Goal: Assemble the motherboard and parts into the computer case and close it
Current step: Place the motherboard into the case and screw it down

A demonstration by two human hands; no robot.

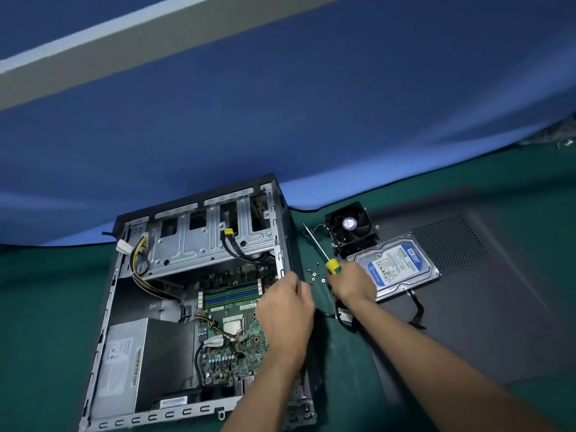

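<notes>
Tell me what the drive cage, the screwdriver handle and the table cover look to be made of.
Drive cage: bare sheet metal, likely steel; dull silver sheen, stamped ribs and punched holes.
Screwdriver handle: probably plastic; glossy yellow with a green band, mostly hidden in the right hand.
Table cover: seemingly felt or cloth; matte green, no shine.

— What can't you make out?

— The left hand (285, 310) covers the right edge of the motherboard (230, 332), and its fingertips are out of sight. The right hand (352, 283) hides most of the screwdriver (324, 255) handle.

— And the screws (315, 275)?

— Too small to count. The hard drive (396, 266) label is unreadable. The case (103, 353) bottom corner and both forearms run off the lower edge.
</notes>
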